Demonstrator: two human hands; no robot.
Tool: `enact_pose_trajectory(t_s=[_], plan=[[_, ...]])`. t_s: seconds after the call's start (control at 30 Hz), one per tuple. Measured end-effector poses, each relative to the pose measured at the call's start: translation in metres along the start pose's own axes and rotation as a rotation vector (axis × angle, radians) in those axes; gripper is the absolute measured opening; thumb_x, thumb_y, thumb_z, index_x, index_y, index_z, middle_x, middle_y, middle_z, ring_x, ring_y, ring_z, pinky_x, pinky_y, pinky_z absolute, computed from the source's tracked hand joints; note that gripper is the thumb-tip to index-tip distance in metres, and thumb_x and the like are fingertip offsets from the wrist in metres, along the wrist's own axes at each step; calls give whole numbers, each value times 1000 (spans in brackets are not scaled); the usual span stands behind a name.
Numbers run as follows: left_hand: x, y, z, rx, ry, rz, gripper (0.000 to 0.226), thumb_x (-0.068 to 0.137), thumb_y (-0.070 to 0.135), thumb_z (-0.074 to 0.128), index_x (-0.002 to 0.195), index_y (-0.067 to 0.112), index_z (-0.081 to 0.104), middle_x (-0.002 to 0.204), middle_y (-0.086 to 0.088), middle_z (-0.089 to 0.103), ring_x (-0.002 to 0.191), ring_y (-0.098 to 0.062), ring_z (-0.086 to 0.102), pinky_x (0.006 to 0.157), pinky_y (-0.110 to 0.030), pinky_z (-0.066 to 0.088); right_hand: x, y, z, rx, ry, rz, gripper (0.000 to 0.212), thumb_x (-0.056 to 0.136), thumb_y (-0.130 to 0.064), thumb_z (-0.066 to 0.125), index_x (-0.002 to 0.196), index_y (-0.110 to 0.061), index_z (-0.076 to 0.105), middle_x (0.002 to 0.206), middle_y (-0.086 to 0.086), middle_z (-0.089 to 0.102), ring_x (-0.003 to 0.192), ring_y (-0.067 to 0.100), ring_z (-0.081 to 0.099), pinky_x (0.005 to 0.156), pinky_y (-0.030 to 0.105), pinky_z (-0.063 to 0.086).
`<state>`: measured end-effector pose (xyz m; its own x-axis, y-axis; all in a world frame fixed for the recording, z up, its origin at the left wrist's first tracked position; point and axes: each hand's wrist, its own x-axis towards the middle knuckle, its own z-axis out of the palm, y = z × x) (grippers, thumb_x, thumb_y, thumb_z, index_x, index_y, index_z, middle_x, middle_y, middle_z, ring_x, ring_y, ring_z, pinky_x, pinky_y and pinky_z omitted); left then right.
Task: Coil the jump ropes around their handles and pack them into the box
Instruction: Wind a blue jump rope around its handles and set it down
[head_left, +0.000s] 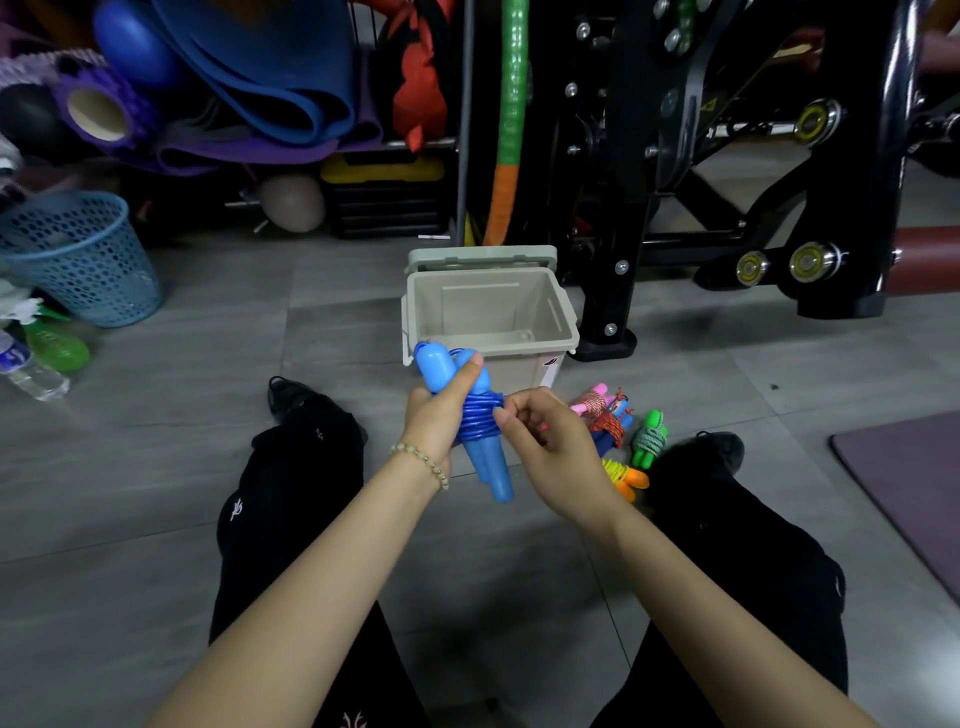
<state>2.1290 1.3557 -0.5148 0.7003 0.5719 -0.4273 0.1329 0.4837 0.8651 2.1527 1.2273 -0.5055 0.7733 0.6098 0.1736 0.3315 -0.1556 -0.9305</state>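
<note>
step: finishing coil on blue jump rope (480, 421), held above floor before open box (491, 312) | left hand (441, 410) grips handles, right hand (540, 431) pinches cord | next: likely secure end, drop in box

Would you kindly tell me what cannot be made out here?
Head view:
Loose end of the blue jump rope: covered by the right hand.
Near floor of the box: hidden by its own front wall.
The coiled ropes on the floor: partly behind the right hand; count unclear.
</note>
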Motion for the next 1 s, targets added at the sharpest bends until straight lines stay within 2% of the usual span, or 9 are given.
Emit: enact_pose_trajectory(t_s=[0.13,0.3,0.37,0.43,0.5,0.6,0.7,0.87,1.0], plan=[[8,7,-4,-126,-14,-88,39,82,40,69,99,7,56,86,-13,63,65,-21,62,58,-27,55,0,-6,-6,96,-124,-42,15,96,-9,50,81,-11,50,80,1,43,69,6,39,66,20,35],[4,8,4,-87,-94,3,35,86,38,65,103,9,56,85,-12,61,64,-19,62,63,-30,54,0,2,-5,38,-37,0,10,93,-18,58,88,-15,50,77,-7,44,67,6,41,63,21,35],[-2,9,10,-110,-158,37,35,88,36,62,108,8,56,85,-7,62,62,-16,64,59,-28,55,-3,5,-1,26,29,67,25,88,-31,63,102,-23,44,91,-10,46,79,11,48,69,25,43],[-6,11,16,-122,-186,35,33,89,36,61,106,8,58,85,-4,64,61,-14,65,56,-27,55,-6,1,2,91,61,152,39,87,-39,60,114,-23,38,111,-6,47,101,15,53,86,28,47],[-10,13,20,-129,-191,27,29,88,35,62,97,8,59,76,-1,65,60,-14,65,66,-32,56,-7,-6,3,111,95,203,40,89,-45,52,118,-21,38,117,-5,48,108,11,52,90,24,44],[-17,19,25,-169,-223,14,29,88,40,61,88,11,60,72,1,66,65,-16,64,85,-41,52,-3,-19,-2,180,114,298,40,91,-51,43,117,-21,39,110,-1,56,98,15,60,78,24,48],[-27,28,32,-95,-295,37,44,87,53,52,92,10,58,69,-1,70,67,-19,66,88,-42,51,4,-34,-11,309,57,387,35,94,-45,45,114,-17,45,96,3,66,79,19,64,61,20,51],[-29,47,32,73,-349,59,58,85,60,51,110,8,58,91,-14,70,84,-26,66,83,-39,52,14,-46,-30,334,-93,349,37,92,-39,54,120,-16,50,91,4,70,75,17,69,68,27,56],[-23,57,45,161,-471,73,54,89,58,46,105,9,61,95,-12,68,90,-25,62,72,-34,50,19,-41,-40,281,-66,218,26,92,-34,54,114,-20,49,99,3,63,78,10,62,72,24,54]])
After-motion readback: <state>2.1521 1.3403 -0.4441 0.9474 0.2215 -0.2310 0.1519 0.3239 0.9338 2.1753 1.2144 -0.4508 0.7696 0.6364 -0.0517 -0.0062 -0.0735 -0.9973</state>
